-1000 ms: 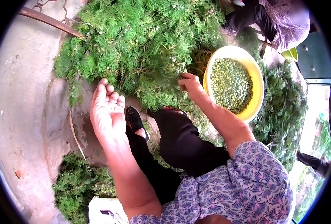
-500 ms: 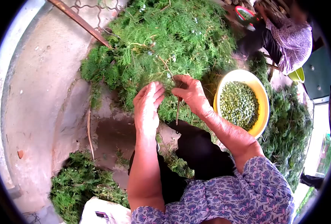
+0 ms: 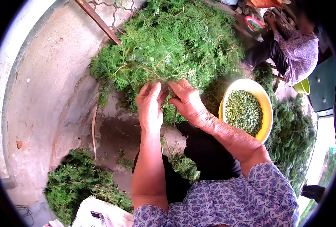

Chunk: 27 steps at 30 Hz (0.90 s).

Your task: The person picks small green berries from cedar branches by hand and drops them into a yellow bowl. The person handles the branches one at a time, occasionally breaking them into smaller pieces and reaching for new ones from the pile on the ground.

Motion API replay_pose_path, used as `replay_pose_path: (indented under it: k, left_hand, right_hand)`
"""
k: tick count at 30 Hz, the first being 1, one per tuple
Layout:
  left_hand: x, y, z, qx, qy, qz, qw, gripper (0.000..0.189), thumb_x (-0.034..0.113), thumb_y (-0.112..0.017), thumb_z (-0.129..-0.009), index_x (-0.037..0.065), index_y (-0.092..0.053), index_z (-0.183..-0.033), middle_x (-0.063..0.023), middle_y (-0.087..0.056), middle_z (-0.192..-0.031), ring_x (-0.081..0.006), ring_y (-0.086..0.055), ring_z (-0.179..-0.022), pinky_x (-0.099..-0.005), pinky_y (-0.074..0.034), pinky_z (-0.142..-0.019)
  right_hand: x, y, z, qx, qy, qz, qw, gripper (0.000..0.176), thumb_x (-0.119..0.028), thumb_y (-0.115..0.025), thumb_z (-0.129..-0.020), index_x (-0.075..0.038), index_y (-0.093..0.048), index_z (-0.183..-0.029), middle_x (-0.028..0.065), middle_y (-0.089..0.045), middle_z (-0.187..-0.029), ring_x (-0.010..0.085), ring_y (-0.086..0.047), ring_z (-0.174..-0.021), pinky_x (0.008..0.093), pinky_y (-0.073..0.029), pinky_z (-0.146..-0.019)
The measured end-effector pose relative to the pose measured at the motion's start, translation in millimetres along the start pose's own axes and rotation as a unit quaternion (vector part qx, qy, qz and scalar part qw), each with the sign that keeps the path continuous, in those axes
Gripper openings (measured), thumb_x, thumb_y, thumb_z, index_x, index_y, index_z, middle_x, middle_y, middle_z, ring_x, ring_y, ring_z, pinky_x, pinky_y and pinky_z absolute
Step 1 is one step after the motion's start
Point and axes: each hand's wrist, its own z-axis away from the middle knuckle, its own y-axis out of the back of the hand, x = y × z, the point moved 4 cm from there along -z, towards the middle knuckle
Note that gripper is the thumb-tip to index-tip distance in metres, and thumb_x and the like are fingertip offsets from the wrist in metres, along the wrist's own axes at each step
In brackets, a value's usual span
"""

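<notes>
My left hand (image 3: 150,104) is closed, its fingers curled against the thumb at the near edge of a green conifer heap (image 3: 190,41). A thin brown-stemmed conifer branch (image 3: 155,72) runs into its fingertips. My right hand (image 3: 188,101) meets it from the right, with bent fingers at the same branch and the thumb a little apart. The exact grip is partly hidden behind the fingers. Small pale bluish cones (image 3: 167,59) dot the foliage. Right of my right hand stands a yellow bucket (image 3: 267,109) holding many small green cones (image 3: 243,111).
Another person (image 3: 294,53) sits at the upper right beside a red-rimmed basin (image 3: 254,25). More cut greenery (image 3: 291,140) lies beyond the bucket, and another pile (image 3: 75,181) at lower left. A wooden bar (image 3: 99,22) slants in at upper left. A white sack (image 3: 96,213) lies near me.
My right hand has shifted slightly left and down, bringing its fingers close to my left fingertips. The branch stem has moved left with it. The view has shifted a little.
</notes>
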Motion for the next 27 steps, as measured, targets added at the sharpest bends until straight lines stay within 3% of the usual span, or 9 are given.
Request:
replay_pose_path:
  k: [8, 11, 14, 16, 18, 20, 24, 26, 27]
  left_hand:
    - [0.8, 7.6, -2.6, 0.018, -0.029, -0.044, 0.998, 0.007, 0.009, -0.058, -0.084, 0.005, -0.053, -0.084, -0.0042, -0.056, -0.08, -0.0132, -0.056, -0.071, -0.0258, -0.048, -0.061]
    - [-0.2, 11.4, -2.3, 0.077, -0.004, 0.055, 0.996, 0.006, 0.006, -0.059, -0.082, 0.007, -0.052, -0.081, -0.0001, -0.053, -0.071, -0.0091, -0.049, -0.058, -0.0226, -0.041, -0.05]
    - [1.9, 14.7, -3.8, 0.127, -0.021, 0.022, 0.991, 0.013, 0.002, -0.061, -0.079, 0.005, -0.049, -0.084, -0.0035, -0.054, -0.079, -0.0115, -0.053, -0.065, -0.0244, -0.043, -0.053]
    - [4.6, 14.5, -3.2, 0.123, -0.024, 0.025, 0.992, 0.014, -0.001, -0.058, -0.079, 0.004, -0.048, -0.087, -0.0041, -0.054, -0.081, -0.0122, -0.054, -0.066, -0.0238, -0.042, -0.054]
    - [8.2, 9.9, 0.6, 0.099, -0.025, 0.056, 0.993, 0.017, -0.004, -0.056, -0.077, 0.004, -0.047, -0.09, -0.0049, -0.055, -0.081, -0.0135, -0.055, -0.067, -0.0246, -0.042, -0.055]
    - [11.4, 8.0, 2.3, 0.091, -0.031, 0.053, 0.994, 0.021, -0.004, -0.055, -0.075, 0.004, -0.047, -0.092, -0.0055, -0.054, -0.082, -0.0137, -0.053, -0.066, -0.0254, -0.041, -0.054]
    - [10.2, 9.1, 2.4, 0.06, -0.037, 0.046, 0.997, 0.021, 0.0, -0.054, -0.073, 0.003, -0.048, -0.093, -0.0062, -0.054, -0.083, -0.0132, -0.05, -0.062, -0.0249, -0.04, -0.054]
    - [9.9, 10.2, 4.1, 0.056, -0.036, 0.028, 0.997, 0.022, 0.002, -0.054, -0.073, 0.003, -0.048, -0.094, -0.0066, -0.054, -0.083, -0.0131, -0.05, -0.062, -0.0245, -0.04, -0.055]
    - [8.2, 9.9, 3.5, 0.053, -0.037, 0.046, 0.997, 0.023, -0.002, -0.052, -0.074, 0.002, -0.048, -0.095, -0.0066, -0.055, -0.084, -0.014, -0.052, -0.065, -0.0255, -0.042, -0.058]
  right_hand:
    - [-16.5, -10.8, 7.8, -0.044, 0.105, 0.044, 0.993, 0.051, 0.004, -0.063, -0.066, -0.002, -0.05, -0.115, 0.018, -0.052, -0.108, 0.0339, -0.055, -0.094, 0.0358, -0.048, -0.078]
    - [-17.3, -13.4, 11.0, -0.068, 0.109, 0.086, 0.988, 0.046, 0.003, -0.059, -0.069, -0.004, -0.051, -0.114, 0.0173, -0.052, -0.11, 0.0335, -0.055, -0.097, 0.0352, -0.048, -0.079]
    - [-23.4, -13.2, 13.9, -0.07, 0.135, 0.107, 0.983, 0.044, 0.002, -0.055, -0.071, -0.005, -0.052, -0.114, 0.0162, -0.05, -0.116, 0.0335, -0.055, -0.098, 0.0352, -0.049, -0.079]
    - [-24.2, -12.8, 13.6, -0.127, 0.08, 0.103, 0.983, 0.046, 0.003, -0.054, -0.07, -0.005, -0.051, -0.115, 0.0156, -0.049, -0.12, 0.033, -0.057, -0.096, 0.0356, -0.05, -0.078]
    - [-24.1, -10.6, 14.7, -0.124, 0.088, 0.093, 0.984, 0.047, 0.004, -0.053, -0.071, -0.005, -0.05, -0.117, 0.0157, -0.048, -0.122, 0.0326, -0.058, -0.093, 0.0346, -0.051, -0.075]
    - [-26.0, -7.6, 16.6, -0.11, 0.099, 0.073, 0.986, 0.042, 0.0, -0.052, -0.072, -0.001, -0.047, -0.114, 0.0186, -0.045, -0.123, 0.0314, -0.061, -0.081, 0.0345, -0.052, -0.067]
    - [-41.2, 15.4, 18.0, -0.074, 0.109, 0.049, 0.99, 0.035, -0.002, -0.055, -0.074, -0.004, -0.052, -0.109, 0.0194, -0.054, -0.112, 0.0309, -0.062, -0.08, 0.0337, -0.053, -0.062]
    - [-51.0, 33.0, 9.8, 0.015, 0.138, 0.061, 0.988, 0.022, -0.003, -0.059, -0.072, -0.004, -0.059, -0.094, 0.0179, -0.06, -0.095, 0.0304, -0.062, -0.073, 0.0316, -0.053, -0.057]
    - [-57.2, 41.6, 2.1, 0.022, 0.117, 0.054, 0.991, 0.021, -0.002, -0.061, -0.073, -0.002, -0.06, -0.093, 0.0166, -0.062, -0.09, 0.0283, -0.062, -0.075, 0.0321, -0.052, -0.061]
